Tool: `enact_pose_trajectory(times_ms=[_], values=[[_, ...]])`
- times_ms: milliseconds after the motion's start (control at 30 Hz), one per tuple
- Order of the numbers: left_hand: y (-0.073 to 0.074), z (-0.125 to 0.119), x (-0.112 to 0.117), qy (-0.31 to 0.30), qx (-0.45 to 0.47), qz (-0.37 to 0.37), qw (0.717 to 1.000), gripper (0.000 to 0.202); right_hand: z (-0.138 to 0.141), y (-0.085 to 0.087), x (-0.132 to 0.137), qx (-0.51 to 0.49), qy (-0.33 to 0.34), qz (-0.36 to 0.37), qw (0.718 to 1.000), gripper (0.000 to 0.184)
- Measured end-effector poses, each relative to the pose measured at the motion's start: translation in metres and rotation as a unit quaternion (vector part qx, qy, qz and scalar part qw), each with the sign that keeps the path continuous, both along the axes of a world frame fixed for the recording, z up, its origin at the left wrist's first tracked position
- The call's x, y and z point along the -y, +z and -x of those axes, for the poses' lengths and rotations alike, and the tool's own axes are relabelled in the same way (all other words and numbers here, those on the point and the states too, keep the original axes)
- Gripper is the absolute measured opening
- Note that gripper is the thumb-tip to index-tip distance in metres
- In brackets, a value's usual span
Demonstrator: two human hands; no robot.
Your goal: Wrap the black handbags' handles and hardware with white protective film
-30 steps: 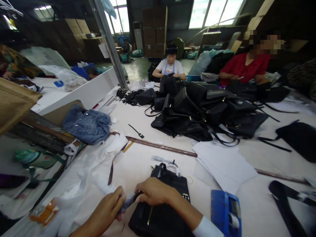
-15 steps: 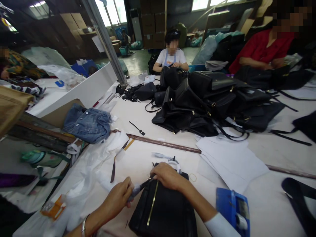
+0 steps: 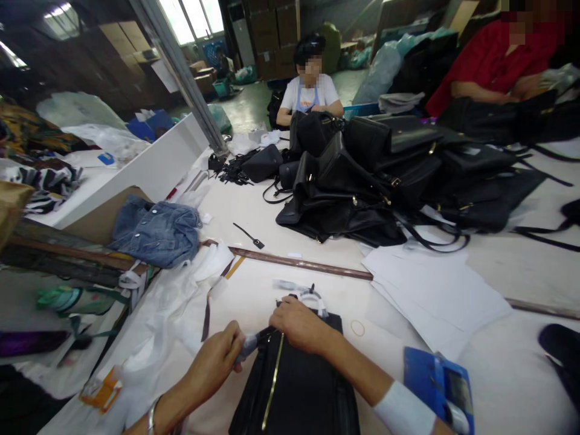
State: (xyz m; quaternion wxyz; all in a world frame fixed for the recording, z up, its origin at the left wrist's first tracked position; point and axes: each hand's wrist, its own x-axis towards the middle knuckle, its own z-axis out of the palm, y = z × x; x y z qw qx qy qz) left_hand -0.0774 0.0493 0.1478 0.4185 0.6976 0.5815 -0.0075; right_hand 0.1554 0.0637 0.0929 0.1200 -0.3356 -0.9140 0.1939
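Observation:
A black bag with a gold zipper lies on the white table in front of me. My left hand is closed around a dark strap whose near end looks wrapped in clear plastic. This strap runs from the left fist to the bag's upper left corner. There my right hand grips the bag's top edge, fingers bent; exactly what is pinched under them is hidden. Just beyond the right hand a white-wrapped handle loops up from the bag. To its right lies a rubber band.
A blue tape dispenser and white paper sheets lie at right. Across a brown strip sits a pile of black bags. A denim garment and an orange box are at left. Two co-workers sit opposite.
Both hands keep their hold. My right hand has shifted slightly left along the bag's top edge, and the bag has moved slightly left. The whole view has shifted a little.

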Motion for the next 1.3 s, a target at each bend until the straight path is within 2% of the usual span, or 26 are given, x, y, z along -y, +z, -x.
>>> enact_pose_trajectory(times_ms=[133,233,300,400,467,567,733,833,933,1067,1200,1300], values=[[-0.008,-0.015,-0.002,-0.057,-0.034,-0.014,0.998,0.019,-0.001,-0.008,0.004,-0.106,0.009,0.053,0.993,0.020],[-0.008,-0.021,-0.001,-0.093,-0.074,-0.022,0.993,0.017,-0.020,-0.018,-0.006,-0.165,-0.075,0.082,0.980,0.029],[-0.008,-0.022,-0.001,-0.113,-0.106,-0.032,0.987,0.017,-0.032,-0.025,-0.017,-0.142,-0.116,0.070,0.981,0.037],[-0.008,-0.017,-0.001,-0.143,-0.157,-0.075,0.974,0.017,-0.039,-0.034,-0.035,-0.072,-0.062,0.026,0.995,0.043],[-0.010,-0.012,-0.001,-0.160,-0.187,-0.113,0.963,0.016,-0.038,-0.039,-0.044,-0.038,-0.023,0.000,0.999,0.030],[-0.013,-0.006,-0.002,-0.176,-0.220,-0.153,0.947,0.017,-0.034,-0.044,-0.052,-0.027,-0.013,-0.014,0.999,0.017],[-0.014,-0.005,-0.006,-0.182,-0.242,-0.176,0.936,0.018,-0.034,-0.041,-0.056,-0.021,0.005,0.003,1.000,0.021],[-0.013,-0.008,-0.012,-0.168,-0.244,-0.192,0.936,0.018,-0.038,-0.034,-0.059,0.003,0.008,0.003,1.000,0.035],[-0.014,-0.010,-0.019,-0.160,-0.247,-0.208,0.933,0.018,-0.042,-0.027,-0.063,0.010,0.003,0.032,0.999,0.043],[-0.021,-0.018,-0.025,-0.170,-0.253,-0.216,0.928,0.017,-0.032,-0.023,-0.068,-0.022,0.043,0.093,0.995,0.038],[-0.027,-0.026,-0.027,-0.179,-0.260,-0.230,0.920,0.017,-0.021,-0.028,-0.071,-0.070,0.100,0.165,0.979,0.029],[-0.030,-0.024,-0.028,-0.191,-0.266,-0.239,0.914,0.018,-0.026,-0.035,-0.071,-0.126,0.081,0.203,0.968,0.021]])
